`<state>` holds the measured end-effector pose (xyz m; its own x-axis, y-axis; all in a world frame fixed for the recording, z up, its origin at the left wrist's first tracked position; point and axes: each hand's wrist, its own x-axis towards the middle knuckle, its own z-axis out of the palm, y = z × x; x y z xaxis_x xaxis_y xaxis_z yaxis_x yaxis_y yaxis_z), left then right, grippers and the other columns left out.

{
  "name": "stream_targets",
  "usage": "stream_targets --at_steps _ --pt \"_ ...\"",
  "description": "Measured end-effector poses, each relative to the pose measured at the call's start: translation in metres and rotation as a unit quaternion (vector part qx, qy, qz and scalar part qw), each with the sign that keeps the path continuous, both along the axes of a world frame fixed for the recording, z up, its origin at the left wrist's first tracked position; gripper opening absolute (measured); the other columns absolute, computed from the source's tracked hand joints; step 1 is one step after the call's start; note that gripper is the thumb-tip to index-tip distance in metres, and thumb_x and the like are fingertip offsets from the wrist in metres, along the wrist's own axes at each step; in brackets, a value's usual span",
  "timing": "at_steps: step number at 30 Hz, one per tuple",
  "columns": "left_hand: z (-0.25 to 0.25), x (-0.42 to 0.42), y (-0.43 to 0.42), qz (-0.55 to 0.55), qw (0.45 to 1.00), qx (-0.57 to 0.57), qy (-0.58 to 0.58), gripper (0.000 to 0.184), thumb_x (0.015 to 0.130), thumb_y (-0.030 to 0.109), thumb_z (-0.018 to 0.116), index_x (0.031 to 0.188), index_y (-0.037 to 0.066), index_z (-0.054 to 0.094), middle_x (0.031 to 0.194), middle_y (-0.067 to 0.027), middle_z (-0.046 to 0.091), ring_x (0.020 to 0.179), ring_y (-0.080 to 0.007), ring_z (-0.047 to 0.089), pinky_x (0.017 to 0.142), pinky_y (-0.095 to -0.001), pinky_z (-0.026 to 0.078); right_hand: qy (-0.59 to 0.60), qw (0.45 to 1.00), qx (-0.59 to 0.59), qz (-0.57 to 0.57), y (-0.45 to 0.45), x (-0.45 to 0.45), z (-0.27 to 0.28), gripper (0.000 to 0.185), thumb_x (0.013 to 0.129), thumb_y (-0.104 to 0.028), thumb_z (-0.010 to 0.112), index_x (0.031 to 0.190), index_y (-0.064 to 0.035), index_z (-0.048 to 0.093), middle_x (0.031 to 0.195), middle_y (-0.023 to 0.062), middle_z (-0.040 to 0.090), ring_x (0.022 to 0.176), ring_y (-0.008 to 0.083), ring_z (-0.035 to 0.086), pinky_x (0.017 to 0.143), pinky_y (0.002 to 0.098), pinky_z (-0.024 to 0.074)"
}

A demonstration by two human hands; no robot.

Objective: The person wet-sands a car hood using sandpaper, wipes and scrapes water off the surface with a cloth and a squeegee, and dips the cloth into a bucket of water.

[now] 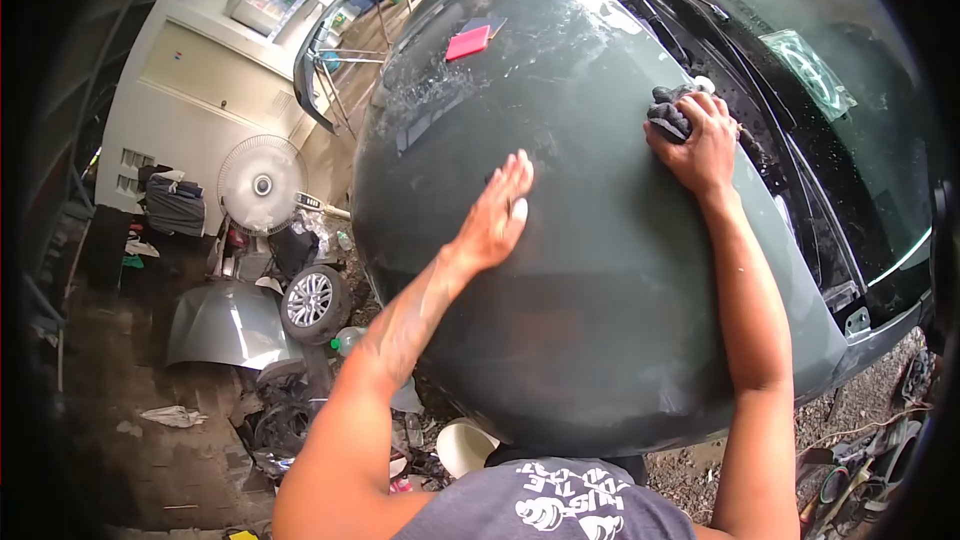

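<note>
A dark green car hood [580, 340] fills the middle of the view, with wet streaks and pale, dull patches on its far part. My left hand [497, 210] is at the hood's middle, fingers stretched out and seen edge-on; it appears to rest on the surface. Near the windshield edge, my right hand [708, 145] is closed around a bunched dark grey cloth [670, 112] pressed against the hood. Farther up the hood lies a pink flat block [468, 42], with a small dark sheet [490, 24] beside it.
Past the hood's right edge are the wiper area and windshield [780, 0]. To the left stand a fan [262, 184], a wheel [315, 304] and a loose grey body panel [228, 324]. A bumper-like part [312, 50] rests on a metal stand. Hoses and tools [868, 470] lie lower right.
</note>
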<state>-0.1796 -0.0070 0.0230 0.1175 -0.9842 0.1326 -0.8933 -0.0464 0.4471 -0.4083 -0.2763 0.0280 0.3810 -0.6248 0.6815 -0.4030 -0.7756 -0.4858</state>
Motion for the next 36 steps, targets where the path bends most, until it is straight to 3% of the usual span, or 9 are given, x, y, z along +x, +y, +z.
stream_targets --at_steps 6,10,16,19,21,25,28,32,36 --pt "-0.010 0.083 -0.097 0.152 0.982 -0.036 -0.108 0.061 0.107 0.028 0.032 0.158 -0.004 0.023 0.164 -0.0289 0.021 0.154 -0.0424 0.018 0.127 -0.0489 0.014 0.009 1.000 0.025 0.016 0.003 -0.004 0.006 0.041 0.069 -0.038 0.083 0.095 -0.0084 0.074 0.106 0.0068 0.068 0.111 0.0309 0.060 0.097 0.0457 0.0450" --pt "-0.006 -0.014 0.008 0.028 0.999 -0.007 -0.040 0.064 0.099 0.018 0.040 0.159 0.001 0.026 0.165 -0.0271 0.022 0.153 -0.0442 0.021 0.125 -0.0523 0.019 -0.004 1.000 0.011 0.019 0.000 -0.003 0.003 0.042 0.068 -0.038 0.084 0.096 -0.0075 0.074 0.107 0.0074 0.068 0.113 0.0314 0.059 0.098 0.0463 0.0446" --pt "-0.008 0.105 -0.105 0.148 0.984 -0.004 -0.096 0.063 0.108 0.031 0.029 0.158 -0.005 0.021 0.166 -0.0281 0.017 0.154 -0.0421 0.016 0.127 -0.0487 0.012 0.001 1.000 0.023 0.014 0.002 -0.003 0.004 0.042 0.069 -0.038 0.084 0.094 -0.0063 0.074 0.108 0.0078 0.068 0.112 0.0320 0.060 0.097 0.0466 0.0455" --pt "-0.018 0.044 -0.048 0.080 0.988 -0.075 -0.109 0.060 0.106 0.023 0.033 0.159 -0.002 0.023 0.166 -0.0267 0.019 0.154 -0.0418 0.018 0.127 -0.0487 0.014 -0.001 1.000 0.010 0.027 0.001 -0.004 0.004 0.041 0.069 -0.037 0.083 0.094 -0.0062 0.074 0.108 0.0080 0.068 0.112 0.0321 0.060 0.097 0.0467 0.0454" --pt "-0.006 -0.022 0.012 0.033 0.999 -0.015 -0.030 0.062 0.102 0.024 0.037 0.159 0.000 0.028 0.166 -0.0229 0.023 0.155 -0.0416 0.018 0.126 -0.0488 0.015 -0.007 1.000 -0.005 0.022 0.000 -0.003 0.002 0.041 0.069 -0.036 0.083 0.095 -0.0066 0.074 0.107 0.0079 0.068 0.110 0.0320 0.060 0.096 0.0469 0.0451" --pt "-0.002 0.046 -0.039 0.037 0.996 -0.058 -0.054 0.060 0.102 0.019 0.037 0.157 -0.002 0.028 0.164 -0.0263 0.025 0.154 -0.0415 0.020 0.127 -0.0472 0.015 -0.003 1.000 0.004 0.013 0.000 0.001 0.008 0.041 0.069 -0.036 0.083 0.096 -0.0068 0.074 0.107 0.0076 0.068 0.111 0.0319 0.060 0.097 0.0469 0.0449" --pt "-0.012 0.101 -0.099 0.159 0.981 -0.037 -0.104 0.058 0.106 0.023 0.033 0.157 -0.004 0.026 0.164 -0.0285 0.022 0.152 -0.0441 0.022 0.126 -0.0491 0.015 0.004 1.000 0.005 0.019 0.005 -0.004 0.003 0.041 0.069 -0.036 0.083 0.095 -0.0070 0.074 0.107 0.0072 0.068 0.110 0.0318 0.060 0.096 0.0465 0.0453" --pt "0.000 -0.020 -0.001 0.042 0.998 -0.038 -0.021 0.058 0.106 0.024 0.033 0.159 0.000 0.027 0.166 -0.0232 0.022 0.155 -0.0403 0.015 0.127 -0.0473 0.011 -0.005 0.999 -0.012 0.033 -0.002 -0.003 0.001 0.039 0.069 -0.034 0.084 0.095 -0.0070 0.074 0.108 0.0076 0.068 0.111 0.0316 0.060 0.095 0.0466 0.0460" --pt "-0.002 0.033 -0.024 0.029 0.999 -0.036 -0.020 0.057 0.106 0.023 0.032 0.159 0.002 0.029 0.167 -0.0212 0.023 0.156 -0.0389 0.016 0.126 -0.0473 0.014 0.003 1.000 0.006 0.021 0.001 0.000 0.000 0.041 0.069 -0.035 0.084 0.097 -0.0064 0.073 0.109 0.0084 0.068 0.113 0.0330 0.060 0.096 0.0473 0.0463"
